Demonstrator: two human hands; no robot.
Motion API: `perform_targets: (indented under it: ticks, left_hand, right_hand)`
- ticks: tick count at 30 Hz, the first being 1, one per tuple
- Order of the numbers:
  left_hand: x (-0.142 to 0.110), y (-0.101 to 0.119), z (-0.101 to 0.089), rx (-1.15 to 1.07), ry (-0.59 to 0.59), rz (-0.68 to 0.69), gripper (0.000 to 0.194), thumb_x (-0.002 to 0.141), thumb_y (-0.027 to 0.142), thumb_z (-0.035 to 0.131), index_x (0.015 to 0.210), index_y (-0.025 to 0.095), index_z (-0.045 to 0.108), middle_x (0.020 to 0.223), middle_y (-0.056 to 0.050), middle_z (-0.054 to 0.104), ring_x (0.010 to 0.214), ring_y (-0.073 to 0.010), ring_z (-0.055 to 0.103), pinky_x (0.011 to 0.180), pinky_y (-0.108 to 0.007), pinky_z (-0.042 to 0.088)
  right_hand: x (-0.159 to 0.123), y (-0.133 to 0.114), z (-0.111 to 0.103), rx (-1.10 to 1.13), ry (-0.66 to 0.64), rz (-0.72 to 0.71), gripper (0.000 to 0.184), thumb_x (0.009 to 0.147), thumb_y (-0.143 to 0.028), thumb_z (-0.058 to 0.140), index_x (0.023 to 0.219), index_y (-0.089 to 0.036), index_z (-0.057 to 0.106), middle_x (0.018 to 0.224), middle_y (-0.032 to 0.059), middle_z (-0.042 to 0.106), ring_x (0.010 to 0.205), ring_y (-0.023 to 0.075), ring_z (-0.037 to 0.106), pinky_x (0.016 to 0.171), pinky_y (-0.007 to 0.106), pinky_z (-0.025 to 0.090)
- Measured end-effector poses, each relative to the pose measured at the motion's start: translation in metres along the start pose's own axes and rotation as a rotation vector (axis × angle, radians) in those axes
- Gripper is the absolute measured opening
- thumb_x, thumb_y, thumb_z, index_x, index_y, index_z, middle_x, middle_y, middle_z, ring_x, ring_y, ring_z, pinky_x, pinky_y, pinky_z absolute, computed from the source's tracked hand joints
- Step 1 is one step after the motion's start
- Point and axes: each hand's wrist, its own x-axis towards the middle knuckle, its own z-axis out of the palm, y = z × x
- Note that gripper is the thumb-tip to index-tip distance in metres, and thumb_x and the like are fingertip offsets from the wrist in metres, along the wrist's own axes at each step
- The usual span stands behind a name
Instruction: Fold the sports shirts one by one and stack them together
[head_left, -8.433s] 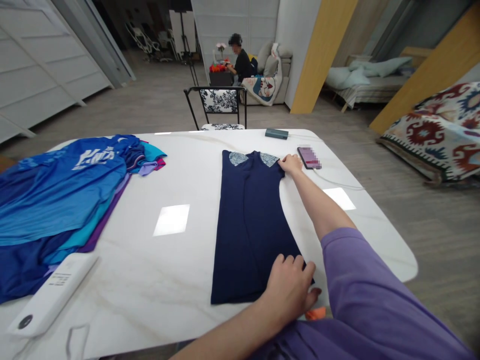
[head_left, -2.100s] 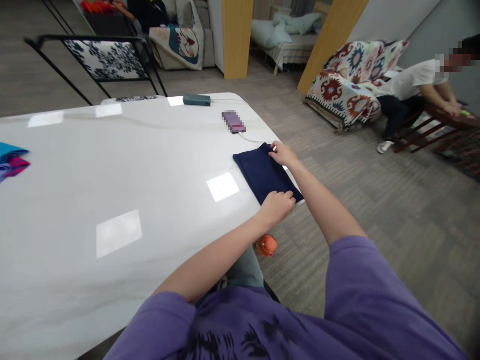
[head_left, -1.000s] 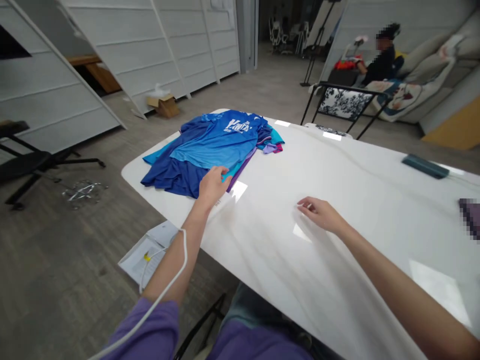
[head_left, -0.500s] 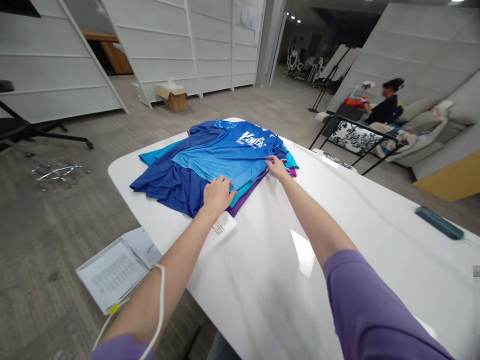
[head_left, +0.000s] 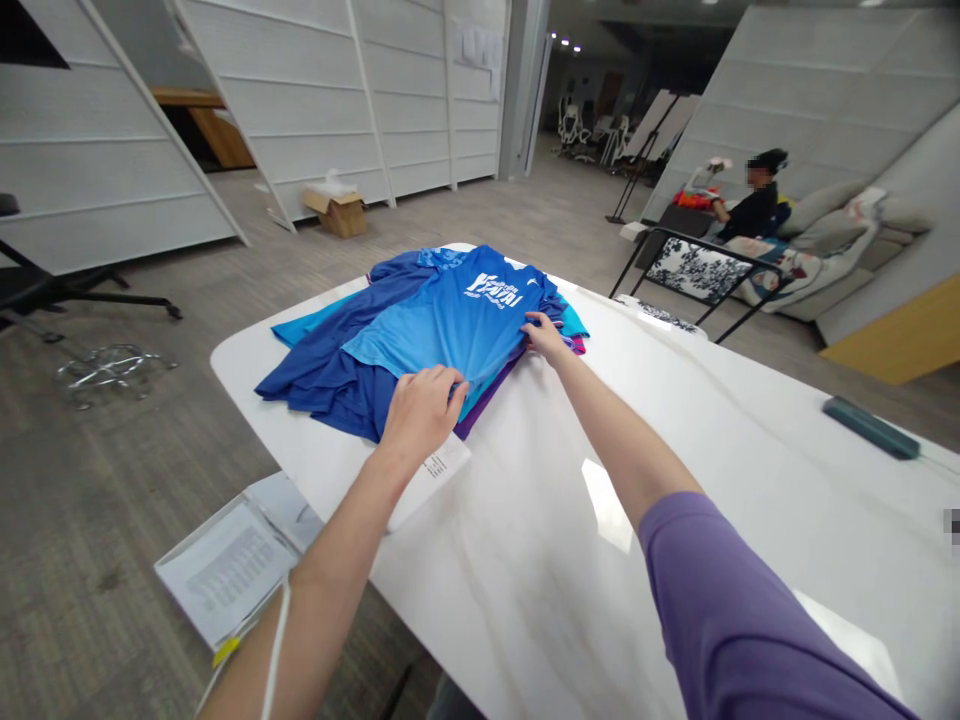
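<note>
A blue T-shirt (head_left: 450,315), shading to lighter blue at the hem and printed with white lettering, lies spread on top of several other garments. My left hand (head_left: 424,410) is at its near hem, with fingers curled and thumb closed against the fabric. At the shirt's right side, my right hand (head_left: 545,338) pinches the edge near the sleeve. Beneath, a dark blue garment (head_left: 322,370) spreads to the left, and a purple edge (head_left: 487,400) shows on the right. A flat white box (head_left: 442,465) with printed text lies partly under my left wrist.
The white marbled table (head_left: 525,560) carries a dark green elongated case (head_left: 870,428) at right. A white cable (head_left: 276,640) crosses my left forearm. An open white box (head_left: 225,570) is below the table's left edge. A person (head_left: 754,205) sits beyond a black-framed chair (head_left: 690,270).
My left hand's fingers have curled closer together at the hem. My right hand has closed on the shirt's side edge. The view has shifted slightly.
</note>
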Motion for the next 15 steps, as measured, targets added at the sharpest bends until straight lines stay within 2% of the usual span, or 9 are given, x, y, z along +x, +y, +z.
perform_targets:
  ticks: [3,7,11,15]
  left_hand:
    - [-0.033,0.002,-0.017,-0.010,-0.030,0.041,0.033,0.122,0.039,0.043,0.110,0.025,0.070,0.112,-0.007,0.081,0.112,-0.0289,0.074,0.101,-0.047,0.049]
    - [-0.084,0.014,-0.041,-0.233,-0.127,0.075,0.032,0.122,0.039,0.043,0.106,0.027,0.068,0.107,-0.005,0.078,0.104,-0.0259,0.074,0.093,-0.044,0.055]
    - [-0.129,0.035,-0.066,-0.460,-0.155,0.061,0.030,0.118,0.036,0.046,0.097,0.031,0.067,0.094,-0.005,0.075,0.091,-0.0234,0.072,0.083,-0.041,0.061]
    - [-0.156,0.050,-0.079,-0.573,-0.178,0.034,0.019,0.109,0.037,0.057,0.092,0.035,0.066,0.086,-0.003,0.074,0.081,-0.0247,0.072,0.071,-0.044,0.064]
  right_hand:
    - [0.005,-0.007,0.000,0.192,-0.011,0.091,0.064,0.094,-0.031,0.069,0.157,-0.029,0.059,0.106,0.0008,0.075,0.082,0.0151,0.071,0.083,0.032,0.067]
    - [0.019,-0.015,0.001,0.333,0.018,0.149,0.071,0.094,-0.028,0.068,0.164,-0.032,0.054,0.104,-0.0015,0.073,0.076,0.0116,0.067,0.083,0.028,0.067]
    - [0.028,-0.014,0.008,0.219,0.031,0.137,0.073,0.100,-0.026,0.060,0.171,-0.025,0.045,0.101,0.0013,0.074,0.079,0.0158,0.071,0.081,0.031,0.069]
    - [0.030,-0.010,0.010,0.079,0.041,0.098,0.053,0.098,-0.026,0.064,0.150,-0.018,0.063,0.105,0.0067,0.077,0.085,0.0192,0.074,0.082,0.035,0.069]
